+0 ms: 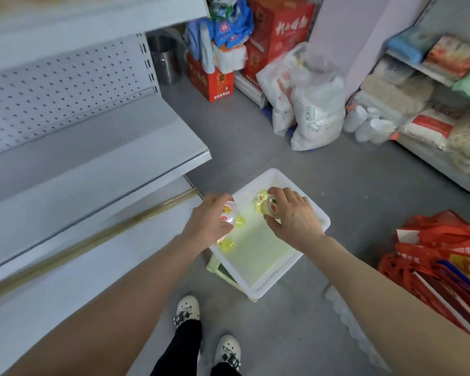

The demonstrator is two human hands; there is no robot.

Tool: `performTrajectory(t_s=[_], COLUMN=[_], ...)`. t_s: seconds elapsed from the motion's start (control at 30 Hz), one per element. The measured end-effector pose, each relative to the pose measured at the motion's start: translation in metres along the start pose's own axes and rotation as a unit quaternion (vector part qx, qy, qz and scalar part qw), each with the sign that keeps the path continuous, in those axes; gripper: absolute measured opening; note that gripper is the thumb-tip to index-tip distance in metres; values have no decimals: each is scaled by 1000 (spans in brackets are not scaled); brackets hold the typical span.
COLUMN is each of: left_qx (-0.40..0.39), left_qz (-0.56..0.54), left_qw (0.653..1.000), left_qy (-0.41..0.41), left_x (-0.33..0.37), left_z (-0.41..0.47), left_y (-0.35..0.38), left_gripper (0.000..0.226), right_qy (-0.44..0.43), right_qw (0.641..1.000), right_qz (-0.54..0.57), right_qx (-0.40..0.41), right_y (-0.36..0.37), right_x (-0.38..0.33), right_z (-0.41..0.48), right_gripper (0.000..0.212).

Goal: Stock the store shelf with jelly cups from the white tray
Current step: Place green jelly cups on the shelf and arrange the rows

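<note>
Left hand (208,222) and right hand (292,217) each clasp a jelly cup (228,213) over the white tray (258,256), ready for shelf (106,147) transfer.

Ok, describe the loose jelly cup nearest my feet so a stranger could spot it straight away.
Find the white tray standing low beside the shelf. Against its left wall, next to the left hand, lies a yellow jelly cup. It is the cup closest to the shoes, and no hand holds it.
</note>
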State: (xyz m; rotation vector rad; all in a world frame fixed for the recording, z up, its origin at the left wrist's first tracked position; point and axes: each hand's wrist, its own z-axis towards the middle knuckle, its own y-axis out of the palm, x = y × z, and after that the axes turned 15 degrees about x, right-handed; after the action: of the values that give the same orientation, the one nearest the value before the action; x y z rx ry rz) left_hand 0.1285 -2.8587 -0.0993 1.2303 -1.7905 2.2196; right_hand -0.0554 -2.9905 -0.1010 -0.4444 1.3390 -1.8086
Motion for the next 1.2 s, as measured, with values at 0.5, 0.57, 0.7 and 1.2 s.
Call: performTrajectory(t_s=[0.5,0.57,0.7,1.2], left_qx=[249,278,329,488], left_qz=[72,82,70,130], left_qw=[965,956,939,856], left_qy=[-49,-47,-76,-108], left_x=[-111,-134,-176,-308], left_z=[-171,-208,-281,-475], left_y=[-233,-261,-317,-503], left_gripper=[52,57,63,41], right_qy=[-273,-289,-303,-420], right_qw=[949,940,926,860], right_qz=[72,80,111,227], right_qx=[142,164,194,183], right_y=[-76,-81,-92,-138], right_x=[-281,-327,-421,-730], right_z=[53,48,32,-11], right_gripper=[44,46,46,50])
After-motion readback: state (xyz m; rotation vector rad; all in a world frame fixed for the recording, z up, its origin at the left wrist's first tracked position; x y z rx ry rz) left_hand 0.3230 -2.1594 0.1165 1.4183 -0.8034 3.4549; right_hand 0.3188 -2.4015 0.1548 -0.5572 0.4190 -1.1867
